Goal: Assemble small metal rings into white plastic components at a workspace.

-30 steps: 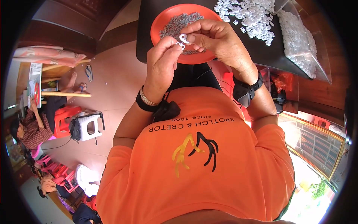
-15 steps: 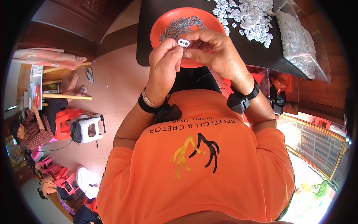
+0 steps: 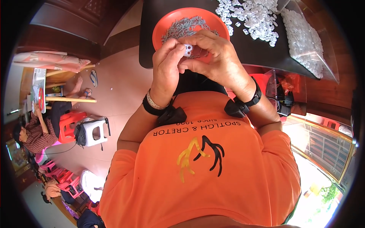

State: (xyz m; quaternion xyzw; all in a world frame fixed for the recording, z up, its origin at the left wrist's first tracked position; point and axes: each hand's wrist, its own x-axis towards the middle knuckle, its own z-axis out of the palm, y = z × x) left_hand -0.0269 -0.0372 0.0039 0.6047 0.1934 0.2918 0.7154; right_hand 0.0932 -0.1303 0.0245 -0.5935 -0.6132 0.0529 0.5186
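A: Entry, head view. Left hand (image 3: 167, 64) raised in front of the chest; thumb and forefinger pinched on a small white plastic piece (image 3: 187, 49); remaining fingers curled in.

B: And the right hand (image 3: 216, 57)?

A: Fingers bent and drawn together, tips touching the same white piece from the other side; both hands meet on it. The piece sits between the two sets of fingertips, just over the near rim of the orange bowl (image 3: 161, 32); I cannot tell whether anything else is pinched with it.

B: Contents of the bowl?

A: A heap of small grey metal parts (image 3: 182, 24); too small to tell their kind. Bowl stands on a black table (image 3: 152, 49), at its near left corner.

B: Further right on the table?

A: A loose pile of white plastic pieces (image 3: 251, 15), well apart from the hands; beside it a clear bag (image 3: 304, 41) holding more of the same, lying toward the right edge.

B: Wrists?

A: Dark bands on both; a black device on each strap.

B: Background?

A: A white stool (image 3: 93, 133) on the tiled floor at left; a seated person beyond it.
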